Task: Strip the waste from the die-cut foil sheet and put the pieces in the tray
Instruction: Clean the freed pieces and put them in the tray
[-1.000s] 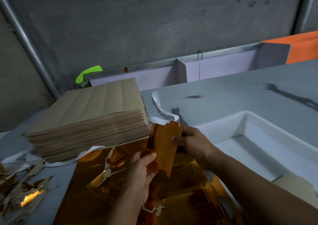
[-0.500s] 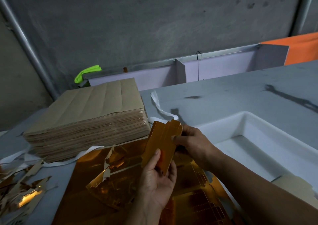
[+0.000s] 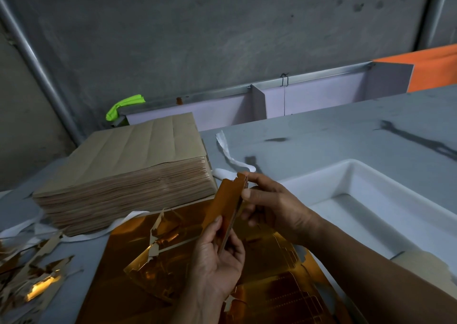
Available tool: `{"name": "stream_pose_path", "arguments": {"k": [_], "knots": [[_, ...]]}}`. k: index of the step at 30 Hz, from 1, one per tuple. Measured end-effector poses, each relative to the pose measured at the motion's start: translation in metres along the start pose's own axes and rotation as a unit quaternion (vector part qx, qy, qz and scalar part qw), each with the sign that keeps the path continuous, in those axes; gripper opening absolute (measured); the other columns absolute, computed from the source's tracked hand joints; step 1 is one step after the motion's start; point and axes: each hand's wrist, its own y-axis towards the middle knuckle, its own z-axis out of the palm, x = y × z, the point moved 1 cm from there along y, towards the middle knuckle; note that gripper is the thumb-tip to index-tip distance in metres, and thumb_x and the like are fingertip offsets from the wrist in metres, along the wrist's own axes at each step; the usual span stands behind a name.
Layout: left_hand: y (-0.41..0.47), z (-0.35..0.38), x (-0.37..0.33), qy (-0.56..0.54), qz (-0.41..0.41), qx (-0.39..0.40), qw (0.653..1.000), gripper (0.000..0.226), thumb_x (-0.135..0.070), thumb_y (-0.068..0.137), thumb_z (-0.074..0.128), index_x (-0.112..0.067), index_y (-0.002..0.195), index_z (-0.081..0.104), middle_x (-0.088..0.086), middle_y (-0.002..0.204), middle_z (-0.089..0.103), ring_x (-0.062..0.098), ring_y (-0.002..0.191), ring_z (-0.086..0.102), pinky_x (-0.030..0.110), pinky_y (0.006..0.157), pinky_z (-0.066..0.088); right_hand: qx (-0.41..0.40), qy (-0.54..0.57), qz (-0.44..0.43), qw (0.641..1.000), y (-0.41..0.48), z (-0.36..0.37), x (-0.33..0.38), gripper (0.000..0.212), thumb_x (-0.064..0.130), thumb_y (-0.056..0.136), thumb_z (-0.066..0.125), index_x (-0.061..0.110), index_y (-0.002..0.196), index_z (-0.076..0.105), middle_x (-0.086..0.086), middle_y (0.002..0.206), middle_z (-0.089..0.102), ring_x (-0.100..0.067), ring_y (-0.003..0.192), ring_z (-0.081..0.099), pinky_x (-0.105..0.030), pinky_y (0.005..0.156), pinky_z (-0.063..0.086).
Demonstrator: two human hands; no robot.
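Head view: one camera, looking down at both hands over the worktop (image 3: pixel 321 130).
Left grip (image 3: pixel 217 257): thumb and fingers are curled round the lower end of a thin stack of gold foil pieces (image 3: pixel 227 205).
Right grip (image 3: pixel 274 205): fingertips pinch the upper edge of the same stack, thumb on the near side.
Foil pieces: held edge-on and tilted, top end leaning away, in the air above the foil sheet (image 3: pixel 128 291); near the tray (image 3: pixel 351 167) but not in it.
Foil sheet: lies flat on the worktop under both hands, with a torn, curled strip of waste (image 3: pixel 158 239) lying loose on it.
Tray: white, to the right of the right grip; a tan scrap of paper (image 3: pixel 420 266) lies over its near rim.
Paper stack (image 3: pixel 128 165): thick pile of brown sheets, behind the foil sheet and touching its far edge.
Scraps (image 3: pixel 32 269): gold and brown offcuts heaped at the left edge.
White strip (image 3: pixel 230 155): curls across the worktop beside the paper stack.
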Motion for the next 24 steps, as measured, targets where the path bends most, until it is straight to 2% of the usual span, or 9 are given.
{"name": "stream_pose_path", "arguments": {"k": [3, 12, 20, 24], "knots": [[-0.0018, 0.0003, 0.0004, -0.001, -0.01, 0.001, 1.0, 0.031, -0.013, 0.066, 0.079, -0.004, 0.094, 0.068, 0.009, 0.069, 0.07, 0.014, 0.052, 0.065, 0.023, 0.045, 0.052, -0.002, -0.002, 0.001, 1.0, -0.0001, -0.0001, 0.0004, 0.052, 0.025, 0.079, 0.069, 0.017, 0.129, 0.059, -0.011, 0.084, 0.063, -0.025, 0.073, 0.063, -0.031, 0.061, 0.052], [-0.0034, 0.0023, 0.0028, -0.002, -0.031, -0.003, 1.0, 0.034, -0.014, 0.068, 0.077, -0.004, 0.098, 0.066, 0.01, 0.067, 0.068, 0.015, 0.051, 0.063, 0.022, 0.045, 0.052, -0.017, -0.02, -0.014, 1.0, 0.0008, -0.0025, -0.0018, 0.033, 0.016, 0.089, 0.067, 0.02, 0.122, 0.063, -0.001, 0.073, 0.066, -0.022, 0.068, 0.064, -0.03, 0.059, 0.052], [-0.0032, 0.001, 0.0027, -0.009, -0.026, -0.008, 1.0, 0.035, -0.014, 0.068, 0.076, -0.004, 0.1, 0.067, 0.011, 0.07, 0.069, 0.016, 0.052, 0.065, 0.023, 0.047, 0.052, 0.0, -0.017, -0.017, 1.0, 0.0009, -0.0024, -0.0032, 0.049, 0.029, 0.075, 0.072, 0.02, 0.122, 0.062, 0.001, 0.073, 0.066, -0.022, 0.069, 0.065, -0.029, 0.059, 0.053], [-0.003, 0.0006, 0.0036, -0.01, -0.027, -0.007, 1.0, 0.037, -0.015, 0.069, 0.076, -0.004, 0.103, 0.066, 0.011, 0.07, 0.07, 0.016, 0.053, 0.065, 0.023, 0.047, 0.053, -0.003, -0.015, -0.021, 1.0, 0.0011, -0.0025, -0.0027, 0.048, 0.033, 0.076, 0.07, 0.019, 0.121, 0.063, 0.002, 0.073, 0.067, -0.022, 0.068, 0.064, -0.029, 0.058, 0.053]]}}
